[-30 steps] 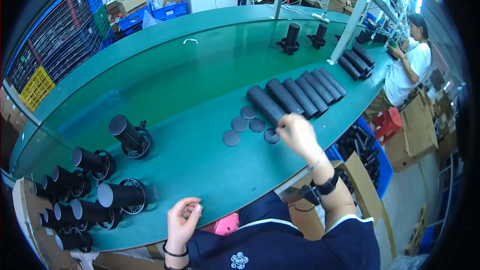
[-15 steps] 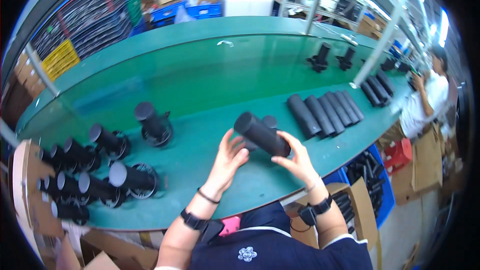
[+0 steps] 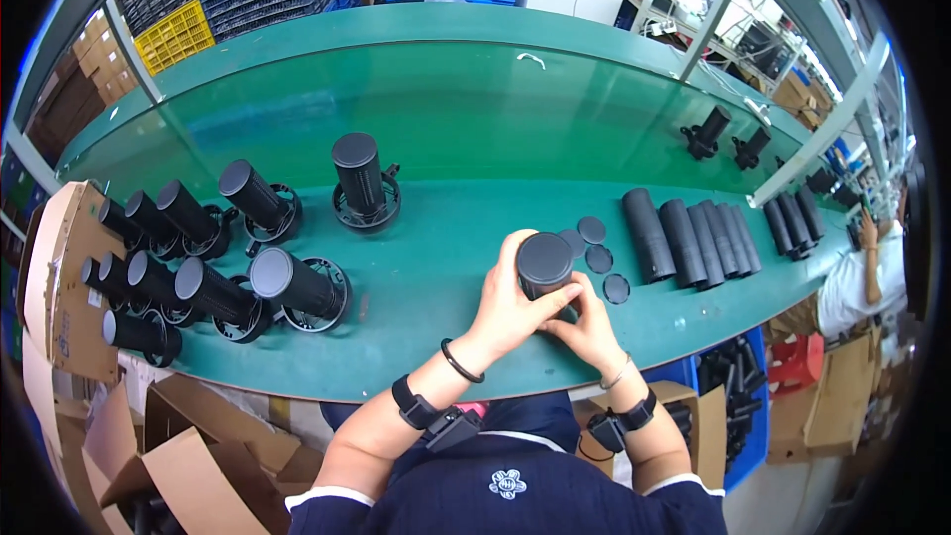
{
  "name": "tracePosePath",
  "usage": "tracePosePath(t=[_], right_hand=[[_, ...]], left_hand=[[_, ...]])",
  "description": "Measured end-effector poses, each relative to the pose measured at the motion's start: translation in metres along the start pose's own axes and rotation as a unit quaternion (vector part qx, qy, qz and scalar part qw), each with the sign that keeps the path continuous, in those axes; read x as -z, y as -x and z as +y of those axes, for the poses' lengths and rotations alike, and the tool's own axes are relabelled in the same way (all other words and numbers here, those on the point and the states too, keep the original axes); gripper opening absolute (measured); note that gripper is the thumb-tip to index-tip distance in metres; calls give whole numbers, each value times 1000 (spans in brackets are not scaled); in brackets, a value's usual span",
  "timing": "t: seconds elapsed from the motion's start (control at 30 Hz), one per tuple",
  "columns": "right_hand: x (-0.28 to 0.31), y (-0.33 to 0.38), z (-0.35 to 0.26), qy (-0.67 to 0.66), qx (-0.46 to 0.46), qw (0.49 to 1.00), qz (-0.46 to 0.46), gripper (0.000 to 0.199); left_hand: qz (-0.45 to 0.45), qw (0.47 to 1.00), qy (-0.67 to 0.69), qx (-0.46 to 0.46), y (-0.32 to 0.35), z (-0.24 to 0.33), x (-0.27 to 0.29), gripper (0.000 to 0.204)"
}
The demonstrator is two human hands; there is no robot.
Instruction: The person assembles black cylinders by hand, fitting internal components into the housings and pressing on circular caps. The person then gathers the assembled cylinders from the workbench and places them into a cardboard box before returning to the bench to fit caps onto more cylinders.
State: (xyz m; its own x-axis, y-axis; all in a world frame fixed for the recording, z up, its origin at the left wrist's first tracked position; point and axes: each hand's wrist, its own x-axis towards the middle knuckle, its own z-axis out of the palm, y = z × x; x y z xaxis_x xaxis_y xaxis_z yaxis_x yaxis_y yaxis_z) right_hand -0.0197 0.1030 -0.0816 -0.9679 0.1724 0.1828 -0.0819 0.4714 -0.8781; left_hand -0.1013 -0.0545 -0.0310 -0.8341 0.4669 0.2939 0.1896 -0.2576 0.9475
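Black plastic cylinder with a round capped end, upright on the green workbench, clasped from both sides. Left hand wrapped round its near left side, fingers curled closed on it; right hand pressed against its lower right, fingers closed on it too. Just beyond the right fingertips, four flat black round discs. Farther right of them, a row of black tubes lying flat. Well left of the left fingers, black cylinders on ringed bases.

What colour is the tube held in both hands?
Black, matte; the black tube shows best in the head view, upright between both hands.
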Motion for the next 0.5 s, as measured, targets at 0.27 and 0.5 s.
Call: tracePosePath(t=[0.27,0.5], right_hand=[[-8,-8,-14,213,210,938,175,66],[-10,-13,-8,257,278,905,193,69]], left_hand=[[-57,962,263,47,0,-14,52,69],[-68,912,402,50,0,-20,64,53]])
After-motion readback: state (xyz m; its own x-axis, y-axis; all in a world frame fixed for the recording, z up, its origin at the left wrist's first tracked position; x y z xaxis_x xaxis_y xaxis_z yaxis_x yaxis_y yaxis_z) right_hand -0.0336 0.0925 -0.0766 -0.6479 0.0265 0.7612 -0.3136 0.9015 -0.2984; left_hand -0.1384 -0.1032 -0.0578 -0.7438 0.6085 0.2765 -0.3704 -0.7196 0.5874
